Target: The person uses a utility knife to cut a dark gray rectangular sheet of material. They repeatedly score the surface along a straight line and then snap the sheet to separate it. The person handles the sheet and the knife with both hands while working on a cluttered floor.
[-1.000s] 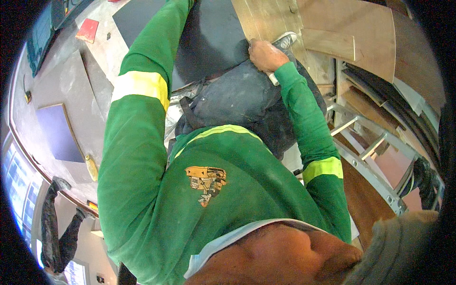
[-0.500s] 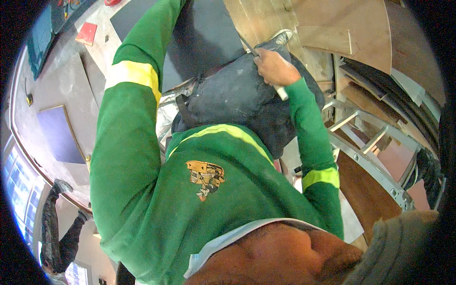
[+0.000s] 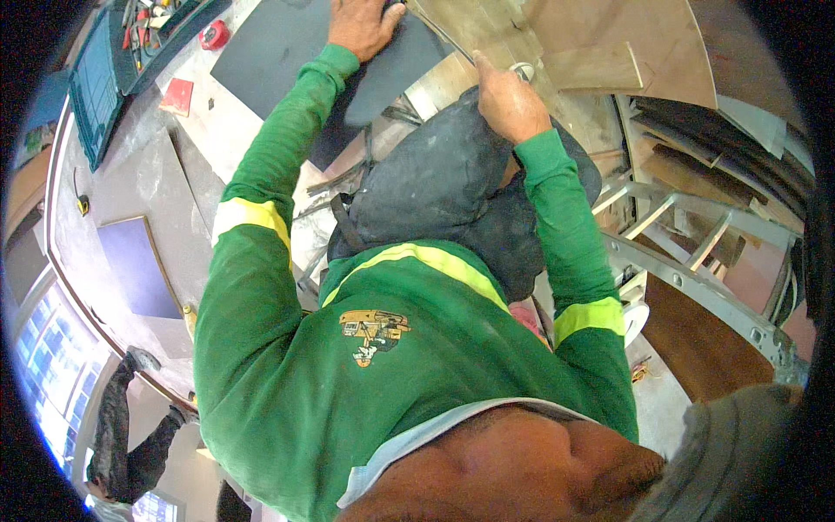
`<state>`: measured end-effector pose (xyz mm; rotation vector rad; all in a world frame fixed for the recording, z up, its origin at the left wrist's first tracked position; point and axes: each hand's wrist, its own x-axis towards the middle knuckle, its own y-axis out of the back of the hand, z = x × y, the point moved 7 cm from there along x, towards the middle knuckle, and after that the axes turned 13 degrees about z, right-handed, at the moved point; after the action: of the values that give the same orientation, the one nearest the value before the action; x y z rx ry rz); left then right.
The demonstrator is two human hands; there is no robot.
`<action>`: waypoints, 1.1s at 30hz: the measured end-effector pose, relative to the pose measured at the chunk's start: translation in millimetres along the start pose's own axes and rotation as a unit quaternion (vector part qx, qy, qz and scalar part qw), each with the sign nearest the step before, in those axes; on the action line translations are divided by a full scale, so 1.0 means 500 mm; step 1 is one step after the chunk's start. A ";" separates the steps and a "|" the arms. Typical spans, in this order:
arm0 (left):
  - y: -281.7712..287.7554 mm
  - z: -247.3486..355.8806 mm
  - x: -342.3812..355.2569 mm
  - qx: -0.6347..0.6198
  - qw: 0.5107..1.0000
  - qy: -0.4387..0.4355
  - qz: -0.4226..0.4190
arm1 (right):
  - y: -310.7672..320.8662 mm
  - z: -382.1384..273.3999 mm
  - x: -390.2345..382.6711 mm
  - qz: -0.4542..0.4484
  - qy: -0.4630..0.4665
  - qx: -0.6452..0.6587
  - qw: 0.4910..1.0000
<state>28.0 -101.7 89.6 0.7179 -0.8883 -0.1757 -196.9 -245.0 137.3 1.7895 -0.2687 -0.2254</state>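
A large dark sheet [image 3: 287, 65] lies on the pale work surface in front of me. My left hand [image 3: 364, 26] rests on it at the top edge of the view, its thumb spread away from the fingers; some fingertips are cut off. My right hand [image 3: 513, 103] is closed round the handle of a long, thin metal tool [image 3: 448, 35], whose exact kind I cannot make out. The tool points up and left, close to the sheet's right edge. Its handle is mostly hidden by the hand. My bent leg [image 3: 426, 174] in dark trousers is beneath my arms.
Far left lies an open teal toolbox [image 3: 94, 109] with tools, near a red round thing [image 3: 214, 35] and a red square piece [image 3: 177, 97]. A bluish panel [image 3: 139, 265] is at left. An aluminium ladder [image 3: 687, 278] and wood sheets [image 3: 635, 35] are at right. Another person's legs [image 3: 122, 426] show lower left.
My left hand has come into view on the dark sheet as the view tilted. My right hand has moved slightly up with the tool, whose pale handle no longer shows.
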 end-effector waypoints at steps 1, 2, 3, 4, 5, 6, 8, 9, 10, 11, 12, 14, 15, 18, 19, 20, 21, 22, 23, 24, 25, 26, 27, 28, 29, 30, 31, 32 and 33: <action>0.009 0.040 -0.020 -0.029 0.999 -0.020 0.008 | -0.008 -0.002 -0.004 -0.012 -0.002 -0.009 1.000; 0.013 0.060 -0.034 -0.057 0.997 -0.038 0.020 | -0.013 -0.009 -0.002 -0.023 0.000 -0.021 1.000; -0.002 0.055 -0.049 -0.055 0.997 -0.047 0.002 | -0.016 -0.013 0.000 -0.034 0.002 -0.034 0.999; -0.024 0.045 -0.061 -0.054 0.997 -0.057 -0.016 | -0.014 -0.017 0.001 -0.038 0.000 -0.035 0.999; -0.035 0.045 -0.063 -0.053 0.996 -0.069 -0.036 | -0.010 -0.021 0.000 -0.042 -0.003 -0.034 0.999; -0.042 0.038 -0.063 -0.048 0.996 -0.059 -0.038 | -0.006 -0.023 0.001 -0.045 -0.006 -0.033 0.998; -0.052 0.000 -0.045 -0.005 0.997 0.036 -0.061 | 0.002 -0.016 -0.002 -0.051 -0.011 -0.029 0.998; -0.054 -0.047 -0.039 0.045 0.989 0.117 -0.081 | 0.003 -0.008 -0.006 -0.054 -0.018 -0.027 0.998; -0.047 -0.113 -0.048 0.096 0.971 0.196 -0.100 | 0.002 -0.003 -0.011 -0.052 -0.012 -0.028 0.998; -0.001 -0.199 -0.072 0.158 0.964 0.209 -0.040 | 0.001 0.003 -0.016 -0.050 -0.008 -0.030 0.998; 0.049 -0.277 -0.101 0.224 0.949 0.223 0.022 | -0.001 0.004 -0.016 -0.048 0.002 -0.029 0.998; 0.070 -0.297 -0.139 0.239 0.949 0.205 -0.003 | -0.002 -0.001 -0.015 -0.057 0.003 -0.035 0.998; 0.073 -0.300 -0.154 0.247 0.949 0.196 -0.017 | -0.006 -0.003 -0.014 -0.062 0.003 -0.038 0.997; 0.077 -0.264 -0.143 0.291 0.924 0.237 -0.076 | -0.015 0.012 -0.017 -0.072 -0.005 -0.017 0.997; 0.085 -0.250 -0.124 0.313 0.909 0.258 -0.097 | -0.016 0.013 -0.014 -0.073 -0.006 -0.019 0.997; 0.086 -0.254 -0.119 0.298 0.902 0.285 -0.131 | -0.018 0.009 -0.016 -0.074 -0.009 -0.019 0.997; 0.086 -0.251 -0.116 0.300 0.902 0.283 -0.129 | -0.022 0.006 -0.015 -0.075 -0.013 -0.019 0.997; 0.083 -0.248 -0.114 0.302 0.902 0.280 -0.127 | -0.034 0.006 -0.004 -0.088 -0.018 -0.023 0.996; 0.090 -0.248 -0.111 0.305 0.902 0.279 -0.122 | -0.047 0.000 0.018 -0.100 -0.020 -0.028 0.994; 0.092 -0.244 -0.107 0.298 0.904 0.280 -0.122 | -0.061 0.000 0.033 -0.111 -0.026 -0.031 0.993; 0.092 -0.239 -0.104 0.291 0.906 0.281 -0.123 | -0.081 0.001 0.046 -0.116 -0.027 -0.041 0.992; 0.105 -0.238 -0.102 0.286 0.907 0.286 -0.120 | -0.100 -0.004 0.062 -0.120 -0.023 -0.051 0.991; 0.108 -0.240 -0.094 0.289 0.906 0.286 -0.114 | -0.111 -0.003 0.081 -0.118 -0.018 -0.060 0.991; 0.108 -0.241 -0.093 0.292 0.906 0.286 -0.109 | -0.110 -0.004 0.092 -0.102 -0.006 -0.046 0.994; 0.101 -0.237 -0.106 0.290 0.906 0.287 -0.111 | -0.104 -0.004 0.088 -0.093 0.001 -0.035 0.995; 0.100 -0.235 -0.110 0.277 0.914 0.281 -0.092 | -0.095 -0.004 0.084 -0.084 0.008 -0.023 0.996; 0.099 -0.237 -0.119 0.272 0.914 0.284 -0.095 | -0.079 -0.002 0.061 -0.075 0.002 -0.013 0.997; 0.108 -0.248 -0.113 0.275 0.912 0.290 -0.087 | -0.053 -0.019 0.051 -0.059 0.007 0.000 0.998; 0.107 -0.247 -0.119 0.273 0.912 0.292 -0.093 | -0.041 -0.021 0.031 -0.051 -0.001 0.015 0.999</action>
<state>76.3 25.6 33.9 1.2975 -0.2791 0.1298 -177.8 -235.2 119.6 1.8342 -0.1823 -0.2965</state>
